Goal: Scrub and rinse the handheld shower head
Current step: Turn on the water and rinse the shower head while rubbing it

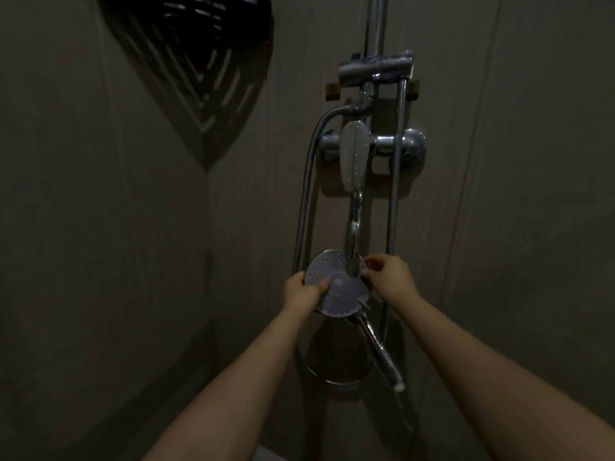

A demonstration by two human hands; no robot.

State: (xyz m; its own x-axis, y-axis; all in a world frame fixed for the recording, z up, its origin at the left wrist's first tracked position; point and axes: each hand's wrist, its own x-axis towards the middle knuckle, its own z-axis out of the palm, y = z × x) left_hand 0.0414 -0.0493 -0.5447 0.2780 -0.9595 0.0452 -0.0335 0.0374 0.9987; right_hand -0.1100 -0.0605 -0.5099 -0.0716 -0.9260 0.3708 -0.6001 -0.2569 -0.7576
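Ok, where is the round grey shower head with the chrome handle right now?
In the head view, the round grey shower head sits low centre, face up under the water stream from the chrome tap, gripped between the left hand and right hand.

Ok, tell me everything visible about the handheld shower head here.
The handheld shower head is a round disc with a pale, dotted nozzle face turned up toward the camera and a shiny chrome handle running down to the right. It sits below the faucet spout, whose water stream strikes its upper right face. The left hand grips its left rim; the right hand pinches its right edge.
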